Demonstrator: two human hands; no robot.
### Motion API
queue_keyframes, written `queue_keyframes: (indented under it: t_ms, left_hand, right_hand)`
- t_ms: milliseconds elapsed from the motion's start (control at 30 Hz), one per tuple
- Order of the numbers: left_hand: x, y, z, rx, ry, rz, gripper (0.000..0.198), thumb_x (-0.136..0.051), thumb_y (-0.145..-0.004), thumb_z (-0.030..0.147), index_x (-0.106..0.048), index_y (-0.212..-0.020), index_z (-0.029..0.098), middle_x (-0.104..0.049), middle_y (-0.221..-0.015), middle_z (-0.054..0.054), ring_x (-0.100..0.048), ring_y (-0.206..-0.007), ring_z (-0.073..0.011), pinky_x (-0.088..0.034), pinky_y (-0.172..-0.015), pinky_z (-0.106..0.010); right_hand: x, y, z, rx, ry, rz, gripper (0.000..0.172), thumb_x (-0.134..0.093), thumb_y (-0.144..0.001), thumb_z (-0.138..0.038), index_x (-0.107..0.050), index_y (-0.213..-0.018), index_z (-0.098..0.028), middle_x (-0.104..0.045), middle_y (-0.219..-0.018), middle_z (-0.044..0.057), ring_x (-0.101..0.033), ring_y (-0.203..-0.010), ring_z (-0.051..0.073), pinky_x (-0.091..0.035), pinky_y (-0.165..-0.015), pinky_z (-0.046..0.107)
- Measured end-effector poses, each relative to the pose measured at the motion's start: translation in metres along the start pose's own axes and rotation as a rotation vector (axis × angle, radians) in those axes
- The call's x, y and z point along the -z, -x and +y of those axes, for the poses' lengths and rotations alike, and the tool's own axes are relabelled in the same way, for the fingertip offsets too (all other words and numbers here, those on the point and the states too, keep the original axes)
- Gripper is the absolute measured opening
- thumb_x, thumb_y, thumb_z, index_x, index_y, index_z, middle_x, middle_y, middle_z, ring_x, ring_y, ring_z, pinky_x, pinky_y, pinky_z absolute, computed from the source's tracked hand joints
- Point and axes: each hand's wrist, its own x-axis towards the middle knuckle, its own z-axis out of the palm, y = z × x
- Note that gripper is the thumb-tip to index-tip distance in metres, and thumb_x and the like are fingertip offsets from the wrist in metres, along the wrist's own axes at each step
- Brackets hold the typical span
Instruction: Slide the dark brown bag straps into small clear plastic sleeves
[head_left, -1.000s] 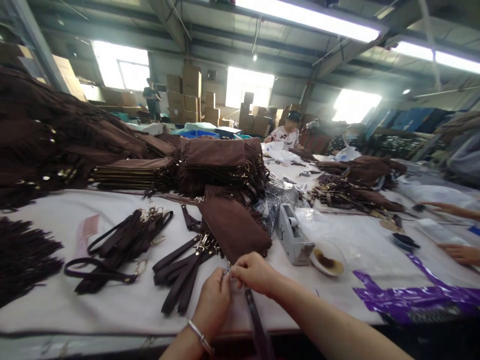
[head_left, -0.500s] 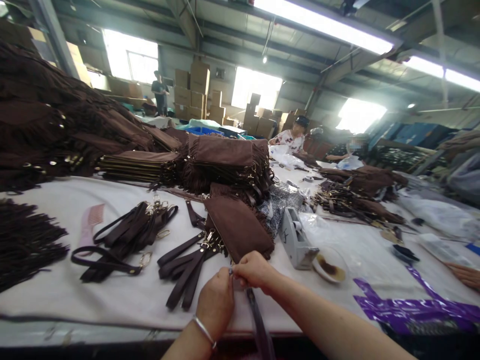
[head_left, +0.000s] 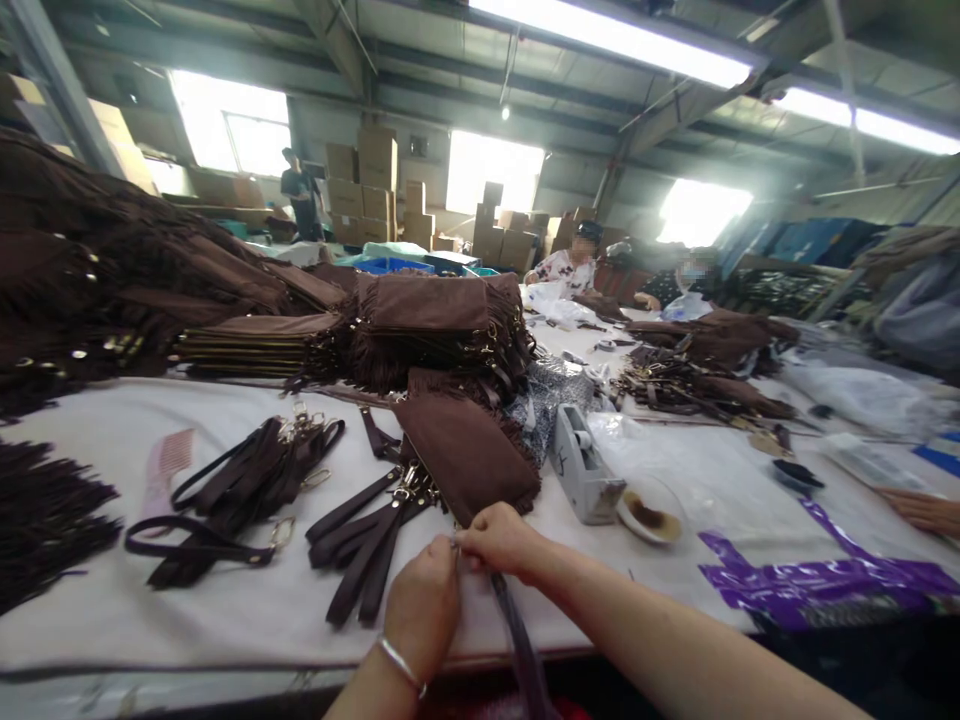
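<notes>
My left hand [head_left: 424, 603], with a silver bangle on its wrist, and my right hand [head_left: 501, 540] meet at the near table edge. Both are closed in a pinch on the small metal clasp of a dark brown strap [head_left: 521, 650] that hangs down over the edge. Just beyond my fingers lies a flat brown fringed suede pouch [head_left: 469, 452]. A bundle of brown wrist straps with metal clips [head_left: 371, 535] lies left of the pouch, and another bundle [head_left: 240, 490] lies further left.
Stacks of brown fringed pouches [head_left: 435, 325] fill the back and left. A grey tape dispenser [head_left: 581, 468], a small dish [head_left: 649, 512], purple film [head_left: 817, 580] and a pink comb [head_left: 161, 468] lie on the white table [head_left: 112, 600]. Another person's hand [head_left: 922, 508] is at right; co-workers sit far back.
My hands stay pinched together on the strap's clasp, shifting only slightly. The other person's hands at the right have drawn back; only one still shows.
</notes>
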Motion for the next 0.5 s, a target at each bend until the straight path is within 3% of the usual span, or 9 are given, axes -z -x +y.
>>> queue_keyframes:
  t_ms: [100, 300, 500]
  left_hand:
    - [0.01, -0.004, 0.0, 0.059, 0.138, -0.046, 0.025, -0.032, -0.094, 0.027, -0.05, -0.078, 0.021, -0.066, -0.069, -0.007, -0.062, -0.062, -0.0197, -0.031, -0.055, -0.03]
    - [0.017, -0.008, 0.002, 0.146, 0.421, -0.054, 0.028, -0.039, -0.089, 0.032, -0.05, -0.066, 0.021, -0.057, -0.06, -0.001, -0.051, -0.058, -0.0151, -0.031, -0.057, -0.028]
    - [0.012, -0.005, 0.002, 0.468, 1.159, -0.269, 0.03, -0.052, -0.08, 0.046, -0.048, -0.066, 0.02, -0.035, -0.048, 0.009, -0.025, -0.038, -0.0058, -0.018, -0.04, -0.022]
  right_hand:
    - [0.003, 0.011, 0.004, 0.016, -0.11, -0.057, 0.016, -0.06, -0.069, -0.021, -0.07, -0.059, -0.013, -0.058, -0.046, -0.001, -0.036, -0.036, 0.005, -0.024, -0.036, 0.019]
    - [-0.002, 0.019, 0.008, 0.041, -0.071, 0.091, 0.017, -0.057, -0.064, -0.015, -0.072, -0.057, -0.013, -0.054, -0.04, -0.002, -0.033, -0.035, 0.005, -0.019, -0.035, 0.02]
    - [-0.009, 0.016, 0.01, 0.107, -0.012, 0.136, 0.022, -0.054, -0.066, -0.019, -0.074, -0.058, -0.014, -0.06, -0.045, 0.0, -0.041, -0.038, 0.007, -0.025, -0.038, 0.02]
